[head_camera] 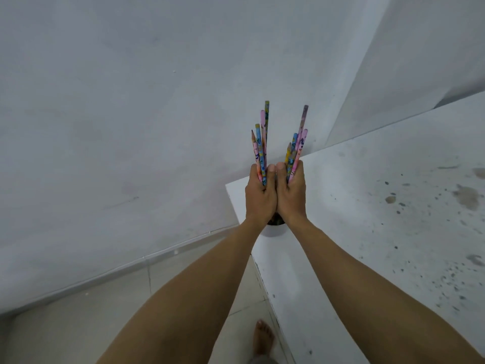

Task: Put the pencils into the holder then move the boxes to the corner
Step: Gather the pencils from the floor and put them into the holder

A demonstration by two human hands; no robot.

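Observation:
My left hand (259, 195) is shut on a bundle of several colourful patterned pencils (261, 143) that stand upright above it. Pressed against it, my right hand (291, 195) grips a second bundle of pencils (298, 145), fanned slightly to the right. Both hands hover over a white cup-like holder (274, 230) near the table's left corner; only its lower rim shows beneath my wrists, with something dark inside. No boxes are in view.
The white table (380, 219), speckled with dark stains, runs from the centre to the right. Grey walls rise behind it and to the left. A tiled floor (105, 311) lies at the lower left, with my bare foot (263, 337) beside the table edge.

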